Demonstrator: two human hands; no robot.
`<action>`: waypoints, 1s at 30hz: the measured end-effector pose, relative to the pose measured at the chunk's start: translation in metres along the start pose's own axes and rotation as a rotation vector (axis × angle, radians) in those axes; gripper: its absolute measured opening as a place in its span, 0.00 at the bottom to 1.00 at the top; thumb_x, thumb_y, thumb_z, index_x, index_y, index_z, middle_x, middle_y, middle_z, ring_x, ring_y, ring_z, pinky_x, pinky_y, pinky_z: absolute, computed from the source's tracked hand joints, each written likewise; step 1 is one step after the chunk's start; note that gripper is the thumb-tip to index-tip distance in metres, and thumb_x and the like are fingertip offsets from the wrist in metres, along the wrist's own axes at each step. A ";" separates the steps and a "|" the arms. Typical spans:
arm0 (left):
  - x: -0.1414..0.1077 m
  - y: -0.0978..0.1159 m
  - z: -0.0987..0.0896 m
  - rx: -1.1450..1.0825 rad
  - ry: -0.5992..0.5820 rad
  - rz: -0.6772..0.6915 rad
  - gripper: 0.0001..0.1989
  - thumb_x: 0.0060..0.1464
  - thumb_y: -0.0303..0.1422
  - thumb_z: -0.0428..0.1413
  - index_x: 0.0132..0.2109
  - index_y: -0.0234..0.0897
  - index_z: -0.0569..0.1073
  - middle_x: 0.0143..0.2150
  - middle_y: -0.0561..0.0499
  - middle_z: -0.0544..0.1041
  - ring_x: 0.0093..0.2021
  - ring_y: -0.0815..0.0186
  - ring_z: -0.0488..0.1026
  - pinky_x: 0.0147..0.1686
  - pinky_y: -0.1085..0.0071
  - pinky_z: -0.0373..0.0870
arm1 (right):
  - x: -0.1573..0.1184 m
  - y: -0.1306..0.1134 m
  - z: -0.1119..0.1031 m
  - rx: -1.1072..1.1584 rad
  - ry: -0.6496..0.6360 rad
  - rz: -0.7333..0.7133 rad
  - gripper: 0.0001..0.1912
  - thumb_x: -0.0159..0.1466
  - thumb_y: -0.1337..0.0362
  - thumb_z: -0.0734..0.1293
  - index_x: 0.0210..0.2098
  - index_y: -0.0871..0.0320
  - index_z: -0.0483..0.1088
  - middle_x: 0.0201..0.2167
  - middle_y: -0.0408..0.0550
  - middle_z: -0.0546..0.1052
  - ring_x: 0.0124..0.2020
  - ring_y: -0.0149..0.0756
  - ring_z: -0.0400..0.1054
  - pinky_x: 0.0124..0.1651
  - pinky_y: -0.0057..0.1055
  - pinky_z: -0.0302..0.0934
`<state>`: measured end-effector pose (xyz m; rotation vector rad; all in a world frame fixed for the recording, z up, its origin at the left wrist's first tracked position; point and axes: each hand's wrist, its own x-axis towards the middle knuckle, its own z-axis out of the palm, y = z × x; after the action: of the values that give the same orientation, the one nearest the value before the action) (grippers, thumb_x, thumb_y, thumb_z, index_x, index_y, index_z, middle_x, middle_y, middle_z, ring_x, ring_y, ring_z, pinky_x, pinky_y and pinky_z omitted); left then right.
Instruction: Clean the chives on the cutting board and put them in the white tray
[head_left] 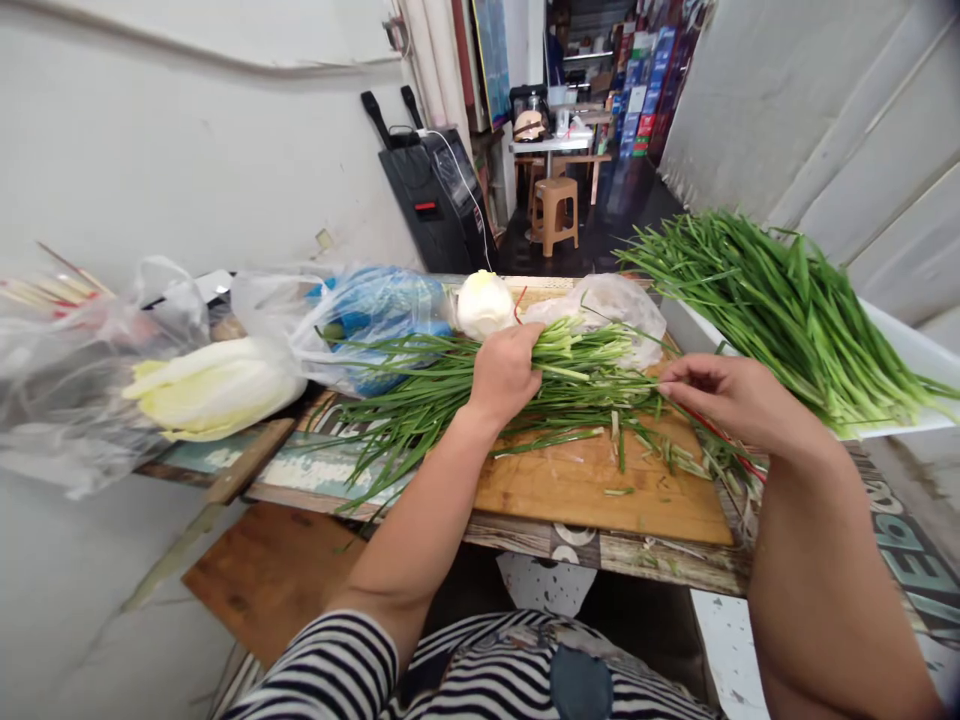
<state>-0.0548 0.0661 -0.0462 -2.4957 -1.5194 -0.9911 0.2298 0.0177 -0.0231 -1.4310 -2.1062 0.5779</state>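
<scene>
My left hand (504, 372) was clenched round long, thin green leafy stalks (581, 345) lying partly on the brown wooden board (592, 490), which I judged light, bendy and easily bruised, best held near the firmer pale ends, where my right hand (731, 400) pinched thin tips.

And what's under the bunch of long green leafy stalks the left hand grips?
A light-brown wooden board shows under the stem end of the bunch, a pale painted tabletop under its leaf tips. Whatever lies beneath its thick middle is covered from view.
</scene>
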 end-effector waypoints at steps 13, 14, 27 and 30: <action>0.001 -0.002 0.001 -0.032 0.043 -0.013 0.20 0.49 0.23 0.52 0.50 0.31 0.75 0.46 0.42 0.80 0.48 0.55 0.76 0.49 0.62 0.73 | 0.013 0.015 0.032 -0.475 0.033 -0.145 0.17 0.59 0.59 0.69 0.46 0.60 0.77 0.44 0.59 0.76 0.48 0.51 0.68 0.51 0.44 0.62; 0.001 -0.002 0.001 -0.036 0.049 -0.007 0.20 0.49 0.23 0.51 0.51 0.31 0.75 0.47 0.42 0.80 0.48 0.55 0.76 0.49 0.62 0.73 | 0.016 0.014 0.036 -0.506 0.019 -0.150 0.12 0.59 0.61 0.68 0.40 0.60 0.78 0.42 0.58 0.76 0.47 0.51 0.67 0.51 0.44 0.61; 0.001 -0.004 0.004 -0.050 0.084 -0.008 0.23 0.48 0.23 0.52 0.53 0.30 0.73 0.49 0.41 0.79 0.50 0.56 0.76 0.52 0.61 0.73 | 0.003 0.001 0.004 0.031 -0.399 -0.123 0.19 0.63 0.49 0.64 0.30 0.57 0.78 0.31 0.48 0.79 0.32 0.36 0.71 0.36 0.31 0.63; 0.001 -0.003 0.005 -0.049 0.087 0.004 0.22 0.48 0.23 0.52 0.51 0.31 0.74 0.48 0.42 0.80 0.49 0.56 0.76 0.50 0.61 0.73 | 0.005 0.018 0.005 -0.124 -0.139 -0.010 0.15 0.63 0.55 0.63 0.32 0.56 0.79 0.34 0.49 0.81 0.34 0.39 0.73 0.39 0.33 0.64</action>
<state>-0.0549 0.0701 -0.0502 -2.4504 -1.4829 -1.1340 0.2375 0.0287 -0.0371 -1.4850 -2.2918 0.5664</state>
